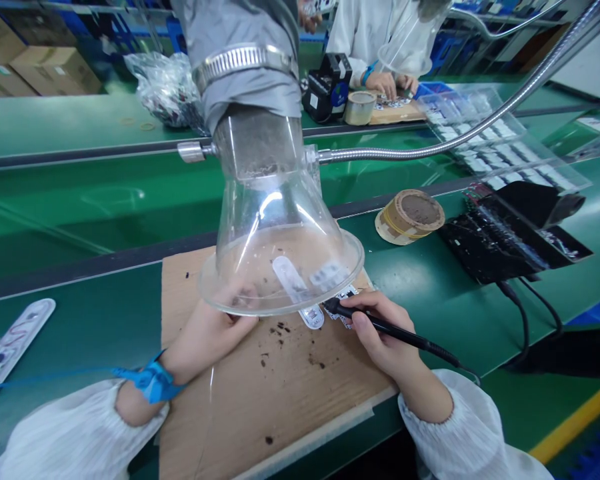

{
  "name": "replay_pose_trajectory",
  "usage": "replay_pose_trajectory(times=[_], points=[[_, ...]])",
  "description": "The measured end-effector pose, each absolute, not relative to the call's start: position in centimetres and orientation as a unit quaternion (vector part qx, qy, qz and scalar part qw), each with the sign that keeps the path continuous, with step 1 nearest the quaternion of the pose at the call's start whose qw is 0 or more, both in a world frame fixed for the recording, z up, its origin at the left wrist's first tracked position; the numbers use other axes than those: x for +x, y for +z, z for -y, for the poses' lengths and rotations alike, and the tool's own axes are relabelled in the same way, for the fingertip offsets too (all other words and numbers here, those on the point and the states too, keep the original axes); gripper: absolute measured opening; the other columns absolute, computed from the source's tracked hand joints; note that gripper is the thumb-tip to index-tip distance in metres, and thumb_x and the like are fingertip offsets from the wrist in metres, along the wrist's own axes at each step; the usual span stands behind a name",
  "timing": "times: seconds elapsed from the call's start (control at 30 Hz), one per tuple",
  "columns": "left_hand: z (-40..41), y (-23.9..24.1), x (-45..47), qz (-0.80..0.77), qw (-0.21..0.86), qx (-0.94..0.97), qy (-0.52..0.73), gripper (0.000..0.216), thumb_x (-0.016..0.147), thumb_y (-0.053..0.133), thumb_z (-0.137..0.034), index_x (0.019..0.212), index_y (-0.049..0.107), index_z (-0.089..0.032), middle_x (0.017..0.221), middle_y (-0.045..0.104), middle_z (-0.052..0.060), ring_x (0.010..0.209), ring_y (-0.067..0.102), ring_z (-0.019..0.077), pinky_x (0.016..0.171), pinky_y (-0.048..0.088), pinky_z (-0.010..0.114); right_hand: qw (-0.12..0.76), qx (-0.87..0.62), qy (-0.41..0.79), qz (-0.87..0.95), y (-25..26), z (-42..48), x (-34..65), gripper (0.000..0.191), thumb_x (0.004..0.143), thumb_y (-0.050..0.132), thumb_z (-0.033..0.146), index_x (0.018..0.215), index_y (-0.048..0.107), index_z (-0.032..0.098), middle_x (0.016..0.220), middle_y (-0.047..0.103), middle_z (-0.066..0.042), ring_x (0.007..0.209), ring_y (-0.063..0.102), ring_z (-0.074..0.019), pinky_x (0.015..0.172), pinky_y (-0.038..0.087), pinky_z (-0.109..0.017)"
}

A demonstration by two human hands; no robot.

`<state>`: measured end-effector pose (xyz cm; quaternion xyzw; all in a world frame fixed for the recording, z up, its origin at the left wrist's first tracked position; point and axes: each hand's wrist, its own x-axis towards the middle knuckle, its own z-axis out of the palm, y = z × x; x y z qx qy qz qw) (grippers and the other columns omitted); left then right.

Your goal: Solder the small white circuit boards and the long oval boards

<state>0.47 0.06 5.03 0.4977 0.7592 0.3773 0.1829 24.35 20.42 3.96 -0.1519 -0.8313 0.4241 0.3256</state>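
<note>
My right hand [387, 337] grips a black soldering iron [400, 333], its front end pointing left over small white circuit boards [347, 293]. Beside them a long white plastic housing with rounded ends [310, 313] lies on the brown cardboard [280, 393]; most of it shows through the clear fume hood [280, 267]. My left hand [225, 327] is to the left of the housing, its fingers pinched together and partly behind the hood's rim. What they hold is hidden. A blue wrist strap [153, 383] circles my left wrist.
At left lies another long white housing [17, 347] with parts inside. To the right stand a tape roll [410, 217] and a black iron stand [515, 233]. Clear trays [500, 143] hold white pieces. Across the line a co-worker's hands [390, 83] work over boards. A metal hose [430, 147] crosses above.
</note>
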Motion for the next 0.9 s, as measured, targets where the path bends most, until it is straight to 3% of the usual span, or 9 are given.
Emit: replay_pose_trajectory(times=[0.27,0.37,0.6,0.7,0.77,0.9], points=[[0.0,5.0,0.5,-0.763,0.195,0.491,0.372,0.01,0.095,0.057,-0.024,0.096,0.066,-0.021,0.08,0.067,-0.001,0.068,0.059,0.0159,0.064,0.047,0.029,0.323,-0.133,0.419,0.838,4.1,-20.4,24.3,0.01,0.105,0.069,0.031,0.107,0.077,0.026,0.09,0.081,-0.003,0.074,0.076,-0.0201,0.065,0.06,-0.031],[0.0,4.9,0.4,-0.761,0.186,0.487,0.385,0.009,0.094,0.057,-0.023,0.097,0.065,-0.02,0.083,0.068,0.0,0.07,0.062,0.016,0.063,0.048,0.027,0.342,-0.127,0.447,0.817,3.9,-20.4,24.6,0.012,0.107,0.067,0.033,0.108,0.077,0.026,0.09,0.079,-0.004,0.076,0.074,-0.021,0.067,0.059,-0.033],[0.3,4.8,1.3,-0.751,0.152,0.556,0.323,0.018,0.107,0.054,-0.03,0.096,0.063,-0.02,0.071,0.062,-0.003,0.057,0.055,0.0144,0.055,0.043,0.026,0.407,-0.183,0.498,0.743,3.7,-22.7,26.5,0.016,0.109,0.067,0.036,0.108,0.078,0.024,0.08,0.069,-0.003,0.064,0.063,-0.0176,0.056,0.051,-0.03],[-0.2,5.7,2.8,-0.707,0.178,0.632,0.261,0.023,0.114,0.05,-0.033,0.124,0.066,-0.022,0.105,0.08,0.006,0.083,0.075,0.021,0.068,0.055,0.031,0.429,-0.227,0.498,0.719,3.3,-24.0,27.4,0.019,0.108,0.068,0.04,0.104,0.078,0.024,0.083,0.069,-0.003,0.065,0.063,-0.0175,0.058,0.051,-0.03],[-0.7,6.0,3.7,-0.687,0.165,0.67,0.226,0.034,0.117,0.046,-0.036,0.145,0.059,-0.023,0.131,0.08,0.01,0.104,0.08,0.0262,0.081,0.061,0.037,0.439,-0.25,0.51,0.696,3.1,-24.4,27.6,0.019,0.108,0.068,0.04,0.103,0.078,0.024,0.083,0.067,-0.002,0.065,0.063,-0.0172,0.058,0.051,-0.03],[-1.3,5.5,4.4,-0.68,0.137,0.696,0.189,0.04,0.118,0.043,-0.038,0.151,0.057,-0.02,0.131,0.081,0.012,0.105,0.082,0.029,0.082,0.064,0.04,0.452,-0.243,0.521,0.682,2.9,-24.3,27.5,0.018,0.109,0.066,0.038,0.105,0.077,0.024,0.08,0.065,-0.001,0.065,0.062,-0.0163,0.057,0.05,-0.029]])
